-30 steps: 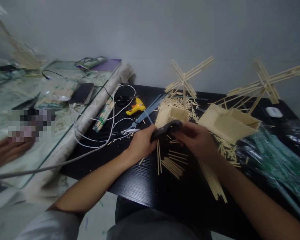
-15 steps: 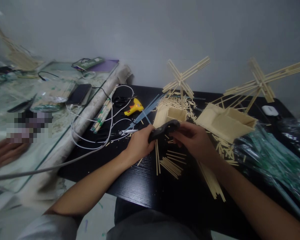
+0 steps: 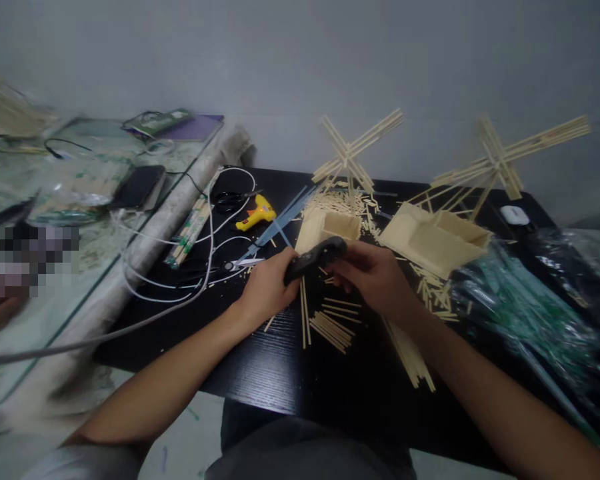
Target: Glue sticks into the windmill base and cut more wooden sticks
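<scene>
My left hand [image 3: 267, 287] is wrapped round a black curved object [image 3: 316, 257], held above the table; its exact kind is unclear. At its far right end, my right hand [image 3: 375, 275] has its fingers pinched together, and whatever lies between them is hidden. Just behind the object stands a box-like body of pale sticks [image 3: 325, 227], with a crossed stick frame [image 3: 347, 157] above it. Below my hands, a small bunch of thin wooden sticks [image 3: 333, 331] lies on the black table [image 3: 275, 373]. More long sticks [image 3: 410, 357] lie beneath my right forearm.
A second stick model [image 3: 430, 240] stands to the right, near green-and-clear plastic bags [image 3: 530, 307]. At left lie a yellow glue gun [image 3: 256, 212], scissors [image 3: 237, 265], blue strips [image 3: 280, 230] and a white cable [image 3: 211, 233]. Another person's hand [image 3: 3, 310] is at the glass-topped table.
The whole view has shifted slightly, so things on the table appear further left. Both my hands keep about the same hold on the black object. The other person's hand has moved left.
</scene>
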`<state>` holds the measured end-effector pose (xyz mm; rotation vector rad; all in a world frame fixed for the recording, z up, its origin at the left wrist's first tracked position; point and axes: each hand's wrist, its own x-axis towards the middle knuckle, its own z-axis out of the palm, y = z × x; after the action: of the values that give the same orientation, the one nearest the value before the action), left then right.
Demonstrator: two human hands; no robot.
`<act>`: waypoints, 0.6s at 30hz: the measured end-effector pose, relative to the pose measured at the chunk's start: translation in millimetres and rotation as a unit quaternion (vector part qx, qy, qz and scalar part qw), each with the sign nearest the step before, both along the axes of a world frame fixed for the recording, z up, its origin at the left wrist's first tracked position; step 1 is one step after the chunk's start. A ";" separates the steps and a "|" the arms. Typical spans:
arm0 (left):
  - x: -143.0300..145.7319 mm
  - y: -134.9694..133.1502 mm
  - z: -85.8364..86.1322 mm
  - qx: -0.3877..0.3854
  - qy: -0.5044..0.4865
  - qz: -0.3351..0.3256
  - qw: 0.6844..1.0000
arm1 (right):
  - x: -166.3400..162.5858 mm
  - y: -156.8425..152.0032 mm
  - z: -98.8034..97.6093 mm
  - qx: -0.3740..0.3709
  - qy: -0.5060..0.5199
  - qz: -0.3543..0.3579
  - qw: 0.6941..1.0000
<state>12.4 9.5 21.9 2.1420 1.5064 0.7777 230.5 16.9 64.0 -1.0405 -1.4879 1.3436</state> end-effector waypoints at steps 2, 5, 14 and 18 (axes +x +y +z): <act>-0.7 -0.4 0.5 0.007 0.000 -0.001 1.000 | 0.0 0.1 -1.3 0.004 0.007 0.001 1.000; -1.6 -0.9 0.7 0.012 0.001 -0.001 1.000 | 0.5 0.2 -3.4 0.005 0.015 0.004 1.000; -1.0 0.0 1.9 0.033 0.011 0.004 0.999 | -0.3 0.7 -5.2 0.006 0.039 0.022 0.999; -0.6 0.3 3.1 0.036 0.018 0.005 0.999 | 0.4 0.9 -3.7 0.019 0.034 0.030 0.999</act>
<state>11.8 9.8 25.0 2.2140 1.5290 0.8133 230.9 17.8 60.3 -0.9224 -1.4992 1.3738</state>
